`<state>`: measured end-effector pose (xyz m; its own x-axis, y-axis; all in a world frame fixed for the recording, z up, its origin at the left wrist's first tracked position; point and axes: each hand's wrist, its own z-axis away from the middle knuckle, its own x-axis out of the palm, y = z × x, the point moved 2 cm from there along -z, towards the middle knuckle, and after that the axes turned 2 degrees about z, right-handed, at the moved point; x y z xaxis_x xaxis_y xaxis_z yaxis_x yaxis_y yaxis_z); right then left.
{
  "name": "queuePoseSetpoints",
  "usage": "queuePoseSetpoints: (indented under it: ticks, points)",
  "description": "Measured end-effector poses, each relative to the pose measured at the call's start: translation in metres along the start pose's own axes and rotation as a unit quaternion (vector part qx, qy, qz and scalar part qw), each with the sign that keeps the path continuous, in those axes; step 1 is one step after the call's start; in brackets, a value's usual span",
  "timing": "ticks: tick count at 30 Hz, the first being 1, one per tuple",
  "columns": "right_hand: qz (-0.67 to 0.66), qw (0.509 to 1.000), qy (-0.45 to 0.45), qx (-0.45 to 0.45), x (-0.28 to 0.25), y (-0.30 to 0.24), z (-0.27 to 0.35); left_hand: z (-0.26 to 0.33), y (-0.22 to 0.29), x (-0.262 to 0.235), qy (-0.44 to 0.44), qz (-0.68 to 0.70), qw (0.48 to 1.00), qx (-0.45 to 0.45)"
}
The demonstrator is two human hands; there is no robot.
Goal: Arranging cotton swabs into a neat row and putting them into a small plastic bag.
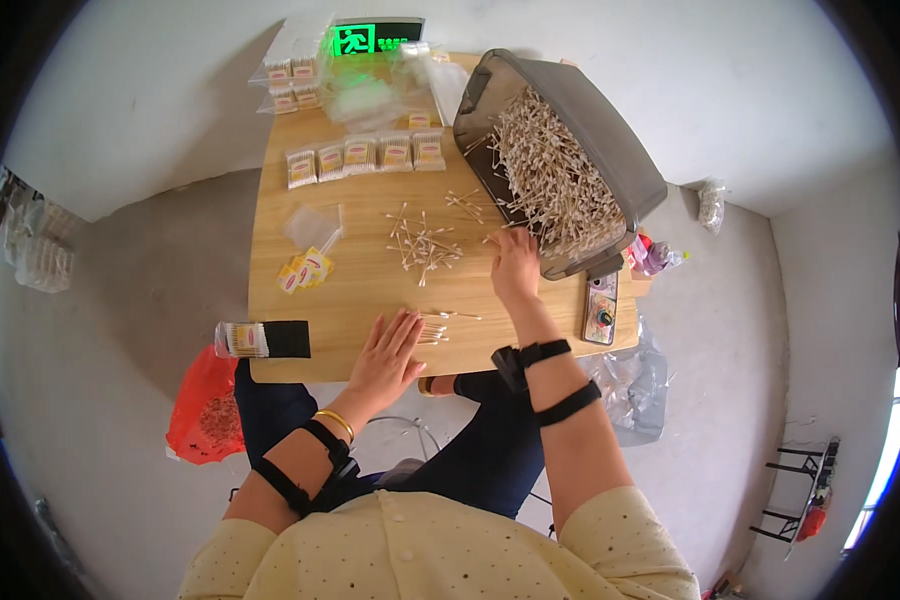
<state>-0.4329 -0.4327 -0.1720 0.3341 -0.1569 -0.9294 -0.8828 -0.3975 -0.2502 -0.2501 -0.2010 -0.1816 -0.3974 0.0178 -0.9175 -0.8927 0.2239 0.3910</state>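
My left hand (392, 347) lies flat near the table's front edge, fingers stretched out, beside and partly over a small row of cotton swabs (432, 333). My right hand (517, 264) is at the low lip of a tilted grey plastic bin (610, 130). Its fingers are bent together, and a swab tip shows beside them; the fingertips are partly hidden. Loose cotton swabs (555, 170) heap up inside the bin and reach its opening. Between the bin and my left hand, a scattered pile of swabs (422, 243) rests on the wooden table (360, 215).
Filled swab packets (360, 155) line the table's back, with stacked bags (295, 65) behind. Yellow-and-white labels (305, 270) and a clear bag (315, 225) lie left. One packet (240, 339) sits at the left edge. A phone-like object (600, 310) lies right; a red bag (205, 410) stands below.
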Motion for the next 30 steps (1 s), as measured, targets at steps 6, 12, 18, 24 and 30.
queuePoseSetpoints:
  ticks: [6, 12, 18, 24, 30]
  points:
    - [0.042, 0.995, -0.086, -0.018, -0.003, 0.007, -0.020, 0.006, -0.003, 0.000, 0.004, 0.002, 1.000, -0.008]
    - [0.018, 0.995, -0.076, -0.057, 0.003, -0.002, 0.024, 0.006, -0.004, 0.003, 0.006, 0.000, 1.000, -0.008]
    - [-0.106, 0.988, -0.115, 0.017, 0.005, -0.015, 0.068, 0.007, -0.004, 0.003, 0.003, -0.013, 1.000, -0.015]
    - [-0.136, 0.985, -0.106, 0.007, 0.013, -0.037, 0.066, -0.009, 0.003, 0.000, 0.015, -0.016, 0.999, -0.027]
    - [-0.261, 0.955, -0.126, -0.061, 0.020, -0.069, 0.058, -0.015, 0.002, 0.003, 0.034, -0.019, 0.999, -0.026]
